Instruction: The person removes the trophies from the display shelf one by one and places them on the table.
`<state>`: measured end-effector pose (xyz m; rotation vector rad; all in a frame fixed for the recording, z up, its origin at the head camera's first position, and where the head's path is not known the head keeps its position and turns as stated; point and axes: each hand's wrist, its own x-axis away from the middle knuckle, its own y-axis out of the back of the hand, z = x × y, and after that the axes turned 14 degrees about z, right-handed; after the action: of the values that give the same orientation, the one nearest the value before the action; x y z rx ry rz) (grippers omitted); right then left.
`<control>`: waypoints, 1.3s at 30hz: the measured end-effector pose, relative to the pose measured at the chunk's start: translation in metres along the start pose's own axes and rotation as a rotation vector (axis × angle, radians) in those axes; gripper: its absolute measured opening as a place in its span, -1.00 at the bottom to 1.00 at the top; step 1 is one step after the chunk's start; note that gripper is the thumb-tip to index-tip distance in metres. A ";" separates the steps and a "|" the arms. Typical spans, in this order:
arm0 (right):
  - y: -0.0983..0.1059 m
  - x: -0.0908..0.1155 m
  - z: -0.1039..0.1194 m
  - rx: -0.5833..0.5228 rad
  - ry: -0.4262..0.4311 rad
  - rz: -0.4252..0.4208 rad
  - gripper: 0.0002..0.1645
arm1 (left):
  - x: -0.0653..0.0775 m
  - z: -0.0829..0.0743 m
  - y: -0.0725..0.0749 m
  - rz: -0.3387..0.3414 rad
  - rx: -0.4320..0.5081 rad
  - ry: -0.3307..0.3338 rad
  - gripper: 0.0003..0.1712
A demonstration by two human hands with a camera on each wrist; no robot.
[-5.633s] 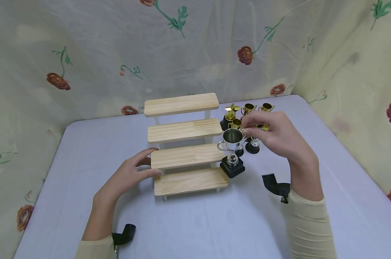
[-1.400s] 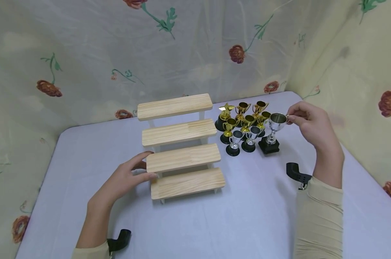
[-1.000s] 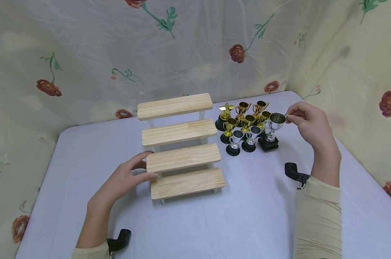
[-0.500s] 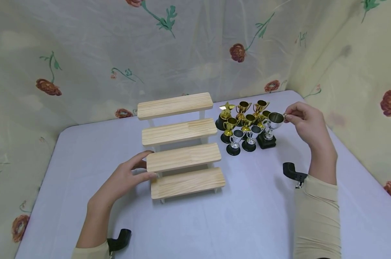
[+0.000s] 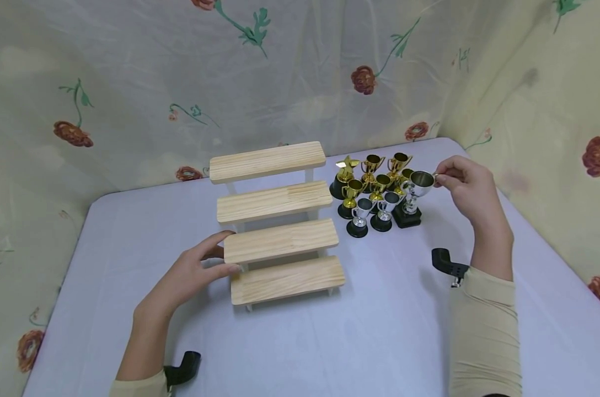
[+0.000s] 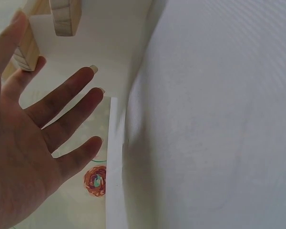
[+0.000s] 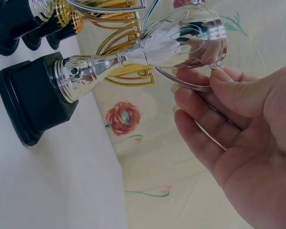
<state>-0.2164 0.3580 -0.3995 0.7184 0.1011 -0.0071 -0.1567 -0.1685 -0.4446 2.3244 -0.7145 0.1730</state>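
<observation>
My left hand [image 5: 194, 274] grips the left end of a four-tier wooden display shelf [image 5: 281, 242] between thumb and index finger, at the second tier from the front. In the left wrist view the other fingers [image 6: 69, 95] spread out below the board end [image 6: 26, 52]. My right hand [image 5: 471, 187] pinches one handle of a large silver trophy cup [image 5: 421, 183] with a square black base [image 5: 407, 216]. In the right wrist view the cup [image 7: 186, 40] leans slightly; whether its base bears fully on the table I cannot tell.
Left of the large cup stand two small silver trophies [image 5: 360, 212], several small gold trophy cups [image 5: 352, 193] and a gold star trophy [image 5: 346, 170]. White cloth covers the table [image 5: 300, 347]. Floral curtains [image 5: 300, 71] rise behind and to the right.
The right hand has carried the large silver cup from beside the shelf to the right end of the trophy group, lately shifting it slightly left and back. The left hand stays on the shelf.
</observation>
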 end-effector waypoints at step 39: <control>0.009 0.005 -0.002 -0.029 -0.004 0.093 -0.78 | 0.000 0.000 -0.002 -0.007 -0.011 0.008 -0.19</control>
<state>-0.2116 0.3661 -0.3962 0.6940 0.0632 0.0817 -0.1559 -0.1677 -0.4459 2.3144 -0.7015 0.1748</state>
